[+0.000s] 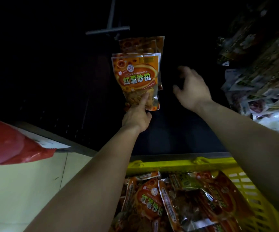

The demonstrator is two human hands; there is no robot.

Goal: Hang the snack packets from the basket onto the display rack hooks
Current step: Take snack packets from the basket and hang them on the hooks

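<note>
Dark shelving fills the background, with a pale tiled floor low at the left; on the far left, well apart from either hand, sits a crumpled red plastic bag.

Moving right, the left hand grips the bottom edge of an orange foil snack packet. Its forefinger lies up the clear window on the front and the other fingers curl beneath. The packet stands upright straight above the grip, its printed face toward the camera. Just behind it, and reaching higher, hangs a bunch of matching orange packets below a grey metal hook bar. Whether the held packet's top is on the hook cannot be told.

To the right of that grip, apart from the packet, the right hand hovers with fingers spread and loosely bent, holding nothing.

Below both forearms is a yellow slatted plastic basket; it holds a loose heap of packets. An orange one like the held packet lies face up near its left side, and darker red-brown packets with green lettering overlap it to the right.

At the far right, beyond the right hand, a crowded mass of pale and greenish hanging packets fills the rack.
</note>
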